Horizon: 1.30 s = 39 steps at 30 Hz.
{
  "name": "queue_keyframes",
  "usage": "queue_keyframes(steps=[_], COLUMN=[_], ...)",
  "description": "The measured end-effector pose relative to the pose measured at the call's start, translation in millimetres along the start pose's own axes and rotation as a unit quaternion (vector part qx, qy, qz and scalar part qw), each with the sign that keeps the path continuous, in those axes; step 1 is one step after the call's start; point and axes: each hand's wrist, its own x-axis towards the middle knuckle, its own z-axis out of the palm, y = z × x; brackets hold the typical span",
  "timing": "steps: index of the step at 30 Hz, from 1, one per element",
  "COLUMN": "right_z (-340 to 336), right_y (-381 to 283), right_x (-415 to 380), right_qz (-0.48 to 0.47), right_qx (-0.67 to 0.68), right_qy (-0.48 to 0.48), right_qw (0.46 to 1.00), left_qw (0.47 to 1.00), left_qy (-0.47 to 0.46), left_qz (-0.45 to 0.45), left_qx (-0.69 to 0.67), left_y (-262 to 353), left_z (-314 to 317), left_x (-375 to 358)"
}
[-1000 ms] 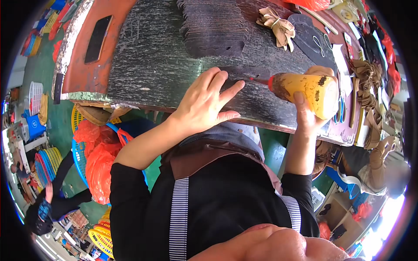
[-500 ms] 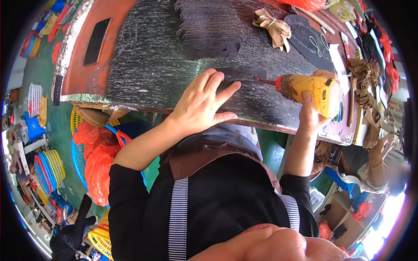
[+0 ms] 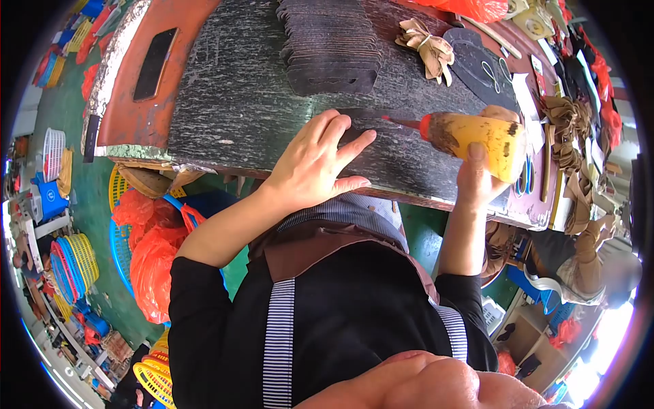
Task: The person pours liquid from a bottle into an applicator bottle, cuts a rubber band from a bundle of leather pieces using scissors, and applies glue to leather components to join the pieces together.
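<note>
Green flooring (image 3: pixel 95 177) fills the left of the frame, and a worn, black-topped workbench (image 3: pixel 231 126) spans the upper half. On the bench near the centre, a thin dark piece (image 3: pixel 371 114) lies flat between the two hands, below a fanned stack of dark pieces (image 3: pixel 330 54) at the upper centre. Left hand (image 3: pixel 313 160) is at the left end of the thin piece, fingers and thumb spread, two fingertips over or against its edge; the pressure applied cannot be determined. Right hand (image 3: pixel 482 170), right of centre, is wrapped around a stained yellow bottle (image 3: pixel 473 140), thumb on the near side. The bottle is tipped over, with its red collar and narrow nozzle directed left over the thin piece; contact between tip and piece cannot be confirmed. A tied tan bundle (image 3: pixel 432 51) lies at the upper right, beside a larger dark sheet (image 3: pixel 470 58). Blue-handled scissors (image 3: pixel 525 178) lie just right of the bottle. Phone-like black slab (image 3: pixel 155 63) rests at the upper left, and red plastic bags (image 3: pixel 151 266) hang below the bench at left.
</note>
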Motion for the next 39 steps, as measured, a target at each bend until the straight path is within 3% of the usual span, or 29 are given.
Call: queue_keyframes(steps=[4,7,17,22,27,29,32,36,39], right_z=[23.0,33.2,13.8,34.2,17.1,8.9,5.1,19.0,11.0], right_y=[-4.6,-3.6,-9.5,-12.2,-15.2,-12.3,-12.7,-9.3,-9.9], right_x=[0.8,7.0,9.2,6.6,10.0,8.7,9.0,5.1,6.5], right_qz=[0.015,-0.030,0.007,0.006,-0.003,0.029,-0.007,-0.023,-0.025], right_qx=[-0.019,-0.027,-0.109,-0.029,-0.112,-0.122,-0.162,-0.046,-0.078], right_qy=[-0.041,-0.100,-0.069,-0.088,-0.097,-0.054,-0.063,-0.073,-0.070], right_qw=[0.999,0.994,0.992,0.996,0.989,0.991,0.985,0.996,0.994], left_qw=[1.000,1.000,1.000,1.000,0.999,1.000,1.000,1.000,1.000], left_qy=[0.008,0.012,0.015,0.017,0.020,0.018,0.014,0.010,0.014], left_qz=[0.001,0.000,0.001,0.003,0.002,0.002,0.002,0.002,0.003], left_qx=[-0.013,-0.013,-0.021,-0.020,-0.025,-0.026,-0.023,-0.016,-0.016], left_y=[0.1,-0.2,-1.9,-2.1,-2.3,-2.0,-2.0,-1.5,-1.9], left_z=[-0.6,-0.4,-0.1,0.5,0.5,-0.7,-0.5,-1.3,-0.6], left_x=[-0.3,-1.1,-1.0,-1.6,-1.3,-1.1,-1.0,-1.2,-1.4])
